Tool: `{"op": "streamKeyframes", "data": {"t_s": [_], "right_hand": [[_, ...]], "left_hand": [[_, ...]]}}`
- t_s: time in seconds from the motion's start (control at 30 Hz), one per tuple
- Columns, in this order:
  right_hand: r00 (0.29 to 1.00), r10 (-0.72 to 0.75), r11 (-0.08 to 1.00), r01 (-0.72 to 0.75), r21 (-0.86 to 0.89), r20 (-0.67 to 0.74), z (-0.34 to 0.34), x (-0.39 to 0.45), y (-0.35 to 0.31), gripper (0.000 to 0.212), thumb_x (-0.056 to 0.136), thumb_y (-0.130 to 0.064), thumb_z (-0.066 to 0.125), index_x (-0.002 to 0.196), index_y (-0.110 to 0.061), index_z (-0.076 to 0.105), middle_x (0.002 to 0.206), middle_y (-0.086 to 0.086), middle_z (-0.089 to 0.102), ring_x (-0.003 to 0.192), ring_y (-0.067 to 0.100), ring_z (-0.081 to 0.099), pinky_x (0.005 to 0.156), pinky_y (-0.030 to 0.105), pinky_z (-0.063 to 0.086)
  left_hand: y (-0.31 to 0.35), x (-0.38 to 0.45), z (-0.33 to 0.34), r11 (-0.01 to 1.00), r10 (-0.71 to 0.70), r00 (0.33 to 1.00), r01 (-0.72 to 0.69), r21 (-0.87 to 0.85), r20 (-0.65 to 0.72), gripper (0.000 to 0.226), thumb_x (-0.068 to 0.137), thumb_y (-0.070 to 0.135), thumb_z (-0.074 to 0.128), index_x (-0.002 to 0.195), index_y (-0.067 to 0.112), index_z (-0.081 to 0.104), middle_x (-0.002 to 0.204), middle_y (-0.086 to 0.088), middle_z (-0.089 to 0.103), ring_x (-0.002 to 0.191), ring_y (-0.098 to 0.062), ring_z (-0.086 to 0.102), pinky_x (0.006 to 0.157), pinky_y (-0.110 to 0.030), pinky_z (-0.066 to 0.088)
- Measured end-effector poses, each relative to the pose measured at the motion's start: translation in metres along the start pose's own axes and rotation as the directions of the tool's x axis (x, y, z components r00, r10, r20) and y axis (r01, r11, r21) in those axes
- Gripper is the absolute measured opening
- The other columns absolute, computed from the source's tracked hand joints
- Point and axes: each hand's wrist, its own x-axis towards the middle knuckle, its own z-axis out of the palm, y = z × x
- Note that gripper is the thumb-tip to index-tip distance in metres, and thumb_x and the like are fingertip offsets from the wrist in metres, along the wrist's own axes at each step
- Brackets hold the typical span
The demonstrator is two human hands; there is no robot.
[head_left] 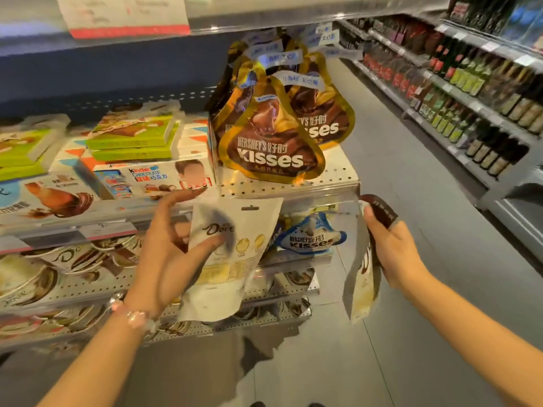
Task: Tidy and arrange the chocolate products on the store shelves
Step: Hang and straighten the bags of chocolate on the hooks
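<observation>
A white chocolate pouch (232, 248) hangs in front of the shelves (289, 183), pinched between the left hand's (164, 254) thumb and spread fingers. The right hand (393, 251) grips a second pouch (363, 277), fingers curled around its brown top.

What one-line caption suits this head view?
Left hand holds a white Dove pouch; right hand another pouch before Hershey's Kisses bags.

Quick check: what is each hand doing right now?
Left hand: holds a white Dove pouch, thumb on its front.
Right hand: grips another pouch by its brown top edge.
</observation>
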Motion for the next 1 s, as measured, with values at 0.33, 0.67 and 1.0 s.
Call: {"op": "streamKeyframes", "data": {"t_s": [0.33,0.67,1.0], "right_hand": [[0.989,0.008,0.942,0.042,-0.333,0.148,-0.018,0.044,0.079,0.019,0.096,-0.017,0.05,0.111,-0.026,0.058,0.12,0.004,0.056,0.096,0.01,0.059,0.072,0.006,0.048],[0.947,0.104,0.925,0.021,-0.38,0.305,0.007,0.102,0.102,0.017,0.095,-0.018,0.053,0.087,-0.032,0.059,0.119,0.014,0.057,0.104,0.025,0.06,0.084,0.027,0.054],[0.962,0.196,0.909,-0.107,-0.402,0.187,0.014,0.111,0.118,0.023,0.094,-0.018,0.054,0.075,-0.011,0.063,0.073,0.001,0.067,0.067,0.011,0.064,0.06,0.014,0.05]], "left_hand": [[-0.054,-0.002,0.004,0.983,-0.099,0.992,0.085,0.16,0.083,0.011,0.078,0.006,0.067,0.088,0.009,0.068,0.076,0.021,0.07,0.07,-0.007,0.068,0.058,-0.012,0.051],[-0.077,-0.01,0.007,0.969,-0.24,0.936,0.246,0.01,0.257,0.016,0.078,-0.002,0.061,0.087,0.007,0.071,0.082,0.002,0.074,0.075,-0.008,0.07,0.062,-0.013,0.052],[-0.104,-0.003,0.021,0.949,-0.262,0.907,0.305,-0.084,0.331,0.021,0.07,0.021,0.074,0.09,0.021,0.074,0.089,0.0,0.074,0.086,-0.015,0.07,0.069,-0.019,0.054]]}}
